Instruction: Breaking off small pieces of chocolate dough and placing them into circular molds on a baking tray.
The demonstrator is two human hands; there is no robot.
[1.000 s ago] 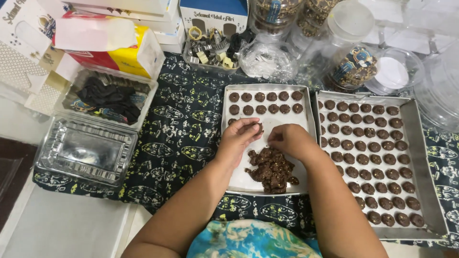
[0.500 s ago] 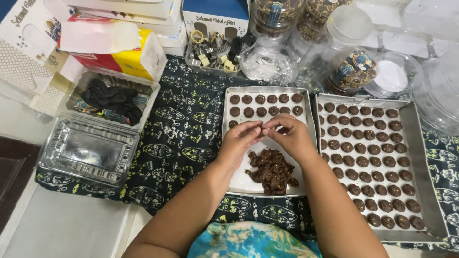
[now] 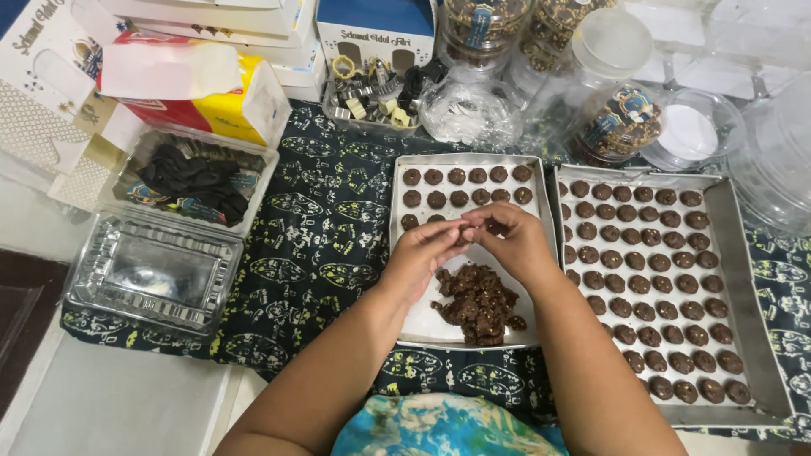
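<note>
Brown, crumbly cookie dough lay heaped just below both hands on the shallow metal tray. Left hand and right hand met fingertip to fingertip, pinching 1 small piece; it looked soft, sticky, best held lightly.

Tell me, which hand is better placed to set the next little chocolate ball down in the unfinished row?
Probably the right hand: it hovers right by the bare spot ending the third row on the near tray, while the left hand sits nearer the dough pile.
</note>
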